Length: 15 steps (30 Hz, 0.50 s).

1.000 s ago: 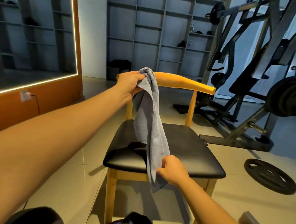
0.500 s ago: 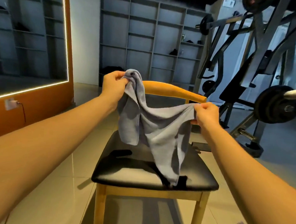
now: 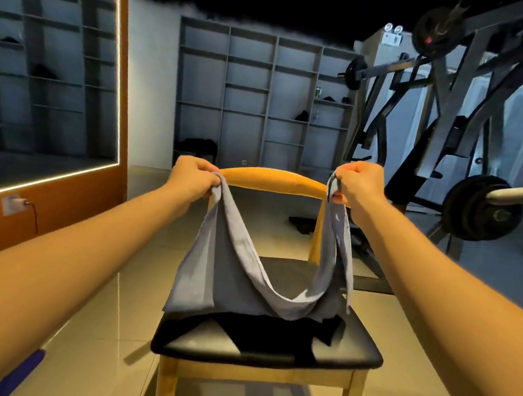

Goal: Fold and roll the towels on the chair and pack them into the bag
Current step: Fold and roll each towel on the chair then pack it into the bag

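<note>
Fingers of the left hand [image 3: 191, 177] and the right hand [image 3: 356, 183] are curled tight on the two top corners of the grey towel [image 3: 220, 274], which hangs spread above the chair [image 3: 352, 351] seat, probably to make an even fold.

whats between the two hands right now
In the head view, the chair's curved wooden top rail shows in the gap between left hand and right hand; the grey towel sags below.

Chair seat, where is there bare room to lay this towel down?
Bare seat shows at the front left corner and along the right side, bordering the dark cloth. The middle is crowded: that cloth lies there, under the hanging grey towel.
</note>
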### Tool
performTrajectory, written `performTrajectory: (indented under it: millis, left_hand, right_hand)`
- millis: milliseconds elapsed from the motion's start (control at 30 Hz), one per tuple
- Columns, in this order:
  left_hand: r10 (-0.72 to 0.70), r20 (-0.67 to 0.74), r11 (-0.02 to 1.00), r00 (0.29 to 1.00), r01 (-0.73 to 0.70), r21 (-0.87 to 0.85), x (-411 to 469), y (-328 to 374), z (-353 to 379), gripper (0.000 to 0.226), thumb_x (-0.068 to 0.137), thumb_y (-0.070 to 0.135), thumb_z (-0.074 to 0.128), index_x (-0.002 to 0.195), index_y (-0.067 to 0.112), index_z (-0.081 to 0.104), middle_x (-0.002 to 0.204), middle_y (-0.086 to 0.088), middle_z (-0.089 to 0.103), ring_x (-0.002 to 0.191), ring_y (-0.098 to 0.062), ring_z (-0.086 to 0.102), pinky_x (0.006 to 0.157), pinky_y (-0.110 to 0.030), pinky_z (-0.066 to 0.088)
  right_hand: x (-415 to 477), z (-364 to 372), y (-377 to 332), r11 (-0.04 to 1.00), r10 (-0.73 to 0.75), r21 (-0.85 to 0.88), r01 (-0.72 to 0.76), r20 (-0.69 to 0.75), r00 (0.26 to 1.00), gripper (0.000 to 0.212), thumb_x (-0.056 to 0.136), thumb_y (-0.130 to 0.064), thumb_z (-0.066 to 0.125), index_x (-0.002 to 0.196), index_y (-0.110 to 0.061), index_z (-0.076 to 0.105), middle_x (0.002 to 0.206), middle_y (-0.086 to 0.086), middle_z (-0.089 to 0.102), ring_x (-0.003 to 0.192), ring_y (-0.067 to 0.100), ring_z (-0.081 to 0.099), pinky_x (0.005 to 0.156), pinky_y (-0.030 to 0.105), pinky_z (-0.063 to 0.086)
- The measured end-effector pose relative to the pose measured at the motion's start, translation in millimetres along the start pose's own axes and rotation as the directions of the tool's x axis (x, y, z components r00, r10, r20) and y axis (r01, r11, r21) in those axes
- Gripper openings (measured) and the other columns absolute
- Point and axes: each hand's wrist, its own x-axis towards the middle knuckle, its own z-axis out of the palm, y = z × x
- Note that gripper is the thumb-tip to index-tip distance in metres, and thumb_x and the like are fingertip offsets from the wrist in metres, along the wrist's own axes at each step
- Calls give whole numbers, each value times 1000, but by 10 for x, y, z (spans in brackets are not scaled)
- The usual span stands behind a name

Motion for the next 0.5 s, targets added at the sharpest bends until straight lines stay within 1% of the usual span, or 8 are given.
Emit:
performTrajectory:
  millis: [67,100,133,200,233,300,400,500]
  left_hand:
    - [-34,-65,994,997,27,-106,26,89,75,9,87,1,71,84,9,74,83,-11,69,77,-23,67,58,-27,57]
    - [-54,-36,993,998,50,-103,16,141,121,5,85,2,75,88,6,74,82,-10,69,76,-22,67,56,-26,57]
    - [-84,24,993,996,86,-86,-15,194,176,11,82,2,77,93,2,74,83,-10,68,73,-20,66,54,-25,57]
    - [-151,148,981,977,167,-101,-74,284,291,20,81,1,78,100,-4,74,89,-13,68,68,-16,66,51,-22,56]
    - [-175,182,971,967,200,-128,-98,320,339,21,82,1,78,102,-4,74,93,-13,69,69,-15,67,51,-21,56]
    - [-185,217,958,958,225,-178,-127,352,417,23,83,4,78,105,-1,74,100,-12,72,77,-16,71,57,-24,59]
    - [-206,258,941,944,264,-210,-176,296,510,26,85,5,75,111,5,72,104,-10,73,87,-19,73,65,-28,61]
    - [-257,347,902,902,353,-249,-256,214,581,28,88,1,71,115,8,68,110,-12,73,91,-22,73,64,-30,62]
  right_hand:
    - [-31,40,-34,994,95,42,-96,32,995,13,94,-4,64,91,-12,73,96,16,70,83,29,70,69,43,64]
    - [-70,50,-54,987,140,63,-146,84,987,12,95,-4,64,94,-12,73,96,14,68,80,25,67,69,40,63]
    - [-121,62,-75,979,176,75,-189,158,972,11,95,-5,66,100,-11,73,96,12,65,78,23,65,66,37,63]
    - [-217,53,-78,966,221,61,-252,316,923,23,92,-7,71,115,-7,68,101,11,64,82,23,69,56,32,62]
    - [-250,41,-66,960,232,60,-274,383,894,29,92,-8,73,119,-4,65,107,14,66,87,26,72,56,33,62]
    - [-307,12,-33,950,217,83,-300,517,828,27,93,-5,69,119,2,66,114,20,72,91,30,76,59,33,63]
    - [-381,-53,66,953,140,104,-284,683,717,22,97,2,58,117,1,68,111,21,74,96,32,76,67,32,64]
    - [-456,-74,172,987,54,63,-145,729,682,22,95,4,62,116,-1,68,106,19,76,94,30,76,72,34,64]
